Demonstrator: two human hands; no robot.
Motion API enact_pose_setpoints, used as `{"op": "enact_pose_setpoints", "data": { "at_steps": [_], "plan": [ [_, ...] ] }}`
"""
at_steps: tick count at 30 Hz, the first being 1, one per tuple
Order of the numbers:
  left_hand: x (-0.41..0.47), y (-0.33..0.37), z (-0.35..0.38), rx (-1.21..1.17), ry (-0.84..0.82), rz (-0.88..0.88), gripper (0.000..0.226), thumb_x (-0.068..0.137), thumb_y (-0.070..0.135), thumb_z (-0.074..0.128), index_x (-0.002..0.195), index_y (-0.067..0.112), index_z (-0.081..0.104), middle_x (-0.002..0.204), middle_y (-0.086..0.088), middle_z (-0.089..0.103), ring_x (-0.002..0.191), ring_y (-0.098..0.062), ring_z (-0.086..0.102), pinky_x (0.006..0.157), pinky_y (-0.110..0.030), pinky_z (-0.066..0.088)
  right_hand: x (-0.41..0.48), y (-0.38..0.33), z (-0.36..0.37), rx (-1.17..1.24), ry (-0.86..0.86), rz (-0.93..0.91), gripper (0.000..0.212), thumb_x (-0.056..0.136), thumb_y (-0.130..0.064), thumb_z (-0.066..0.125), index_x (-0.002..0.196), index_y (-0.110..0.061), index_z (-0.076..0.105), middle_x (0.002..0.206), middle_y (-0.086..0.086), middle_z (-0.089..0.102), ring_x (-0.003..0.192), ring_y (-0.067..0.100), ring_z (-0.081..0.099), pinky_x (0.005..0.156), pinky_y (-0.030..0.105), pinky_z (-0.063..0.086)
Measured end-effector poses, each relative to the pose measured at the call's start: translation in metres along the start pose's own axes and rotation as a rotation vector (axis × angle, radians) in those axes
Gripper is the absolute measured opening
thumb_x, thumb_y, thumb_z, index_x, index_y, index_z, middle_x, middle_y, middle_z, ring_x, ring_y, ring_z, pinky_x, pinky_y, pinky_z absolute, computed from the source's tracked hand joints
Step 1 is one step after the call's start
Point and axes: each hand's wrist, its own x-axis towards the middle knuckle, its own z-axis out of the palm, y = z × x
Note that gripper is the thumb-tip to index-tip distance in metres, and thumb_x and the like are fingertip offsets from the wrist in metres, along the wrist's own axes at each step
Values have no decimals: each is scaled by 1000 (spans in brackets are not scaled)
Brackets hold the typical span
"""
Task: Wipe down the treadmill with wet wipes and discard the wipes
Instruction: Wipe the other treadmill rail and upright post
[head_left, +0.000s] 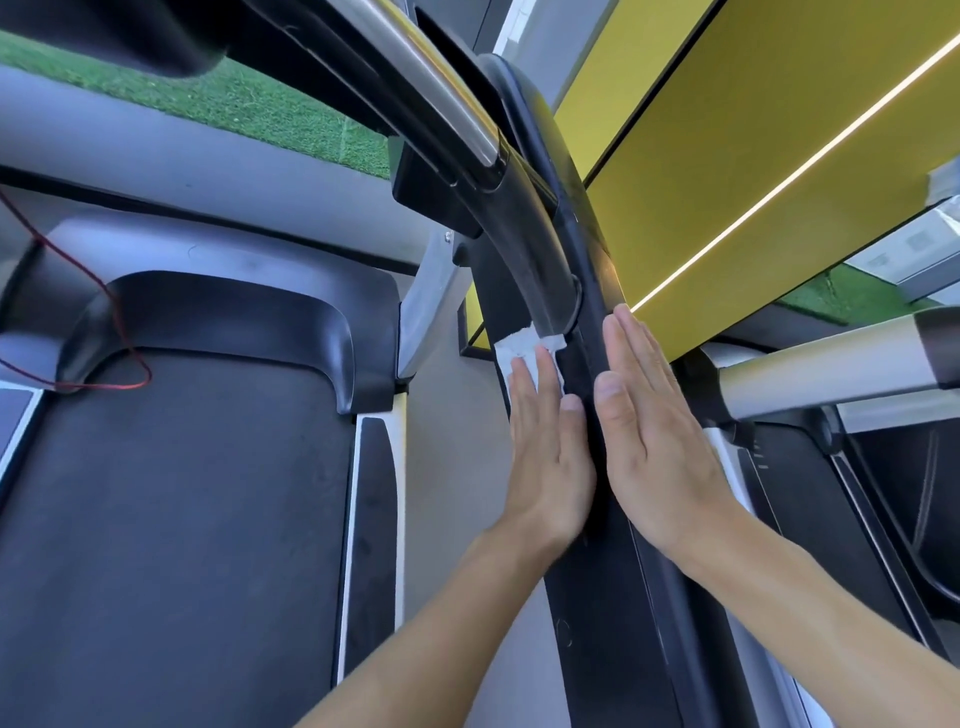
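Now 2 hands, fingers (543, 374) straight: L hand (550, 457) presses 1 wipe (511, 353), R hand (654, 441) touches upright (602, 623).

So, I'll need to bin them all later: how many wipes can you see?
1: a white wipe under the fingers of the left hand, against the black upright. The flat right hand may hide another.

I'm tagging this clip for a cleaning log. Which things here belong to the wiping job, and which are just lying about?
In the job: wet wipe, pressed by the left hand; black treadmill upright; right hand flat against it.
Lying about: red cord; green turf; yellow wall panel; neighbouring machine's silver rail.
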Motion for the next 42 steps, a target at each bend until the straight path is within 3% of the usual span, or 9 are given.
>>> {"op": "enact_pose_setpoints", "data": {
  "at_steps": [4,9,13,19,23,28,31,34,42],
  "plan": [
    [-31,-10,5,33,-58,38,56,105,50,10,153,38,-16,156,27,-29,139,9,-31,120,-32,-12,0,0,0,-11,4,-6,70,93,-64,2,157,-36,1,161,-31,-8,144,-15,-12,109,10,2],
    [23,-8,-10,-47,24,-117,54,105,51,10,153,42,-13,158,23,-26,137,14,-29,122,-31,-10,0,-1,-1,3,-7,6,73,90,-67,1,157,-37,1,160,-32,-9,142,-17,-14,109,12,4],
    [-23,-19,0,-8,-27,-31,56,105,49,10,154,38,-14,156,26,-28,138,14,-27,120,-25,-11,0,-1,-1,-18,-9,1,74,89,-68,0,157,-38,-1,160,-33,-10,142,-17,-15,110,15,3],
    [28,-10,-13,-81,45,-135,54,106,49,9,154,37,-11,155,28,-23,140,11,-26,123,-33,-9,1,-2,-1,-7,-14,8,73,93,-69,0,158,-36,0,161,-31,-10,142,-17,-15,108,11,1],
    [-11,-17,0,-14,-2,21,54,107,45,11,156,34,-10,159,24,-23,141,11,-25,124,-34,-8,1,-6,-2,-17,-33,18,74,91,-62,3,159,-32,0,162,-28,-10,141,-17,-16,108,7,-4],
    [-13,-5,-6,27,-77,47,54,106,48,9,155,37,-10,160,23,-21,141,10,-25,124,-38,-6,-20,-7,-10,-142,-98,-2,78,87,-65,-7,157,-30,-9,161,-22,-21,142,-11,-25,124,29,-6],
    [-19,8,-6,12,-44,105,52,106,43,9,156,36,-5,161,23,-17,144,10,-18,125,-38,-3,-51,-2,-8,-84,-117,-5,69,89,-62,-3,153,-34,-10,160,-23,-20,143,-11,-23,125,31,-1],
    [-53,-1,5,71,-65,198,49,108,36,12,153,39,-7,162,20,-17,147,4,-17,125,-39,-2,-57,4,-5,-49,-54,-10,69,93,-62,2,155,-31,-3,163,-21,-12,146,-9,-17,125,28,1],
    [-34,5,6,30,-57,177,52,106,43,8,155,37,-10,160,21,-23,145,4,-24,124,-41,-6,-54,6,-2,-41,-43,-8,71,90,-66,3,154,-36,-2,161,-28,-12,144,-13,-16,108,3,-5]
  ]
}}
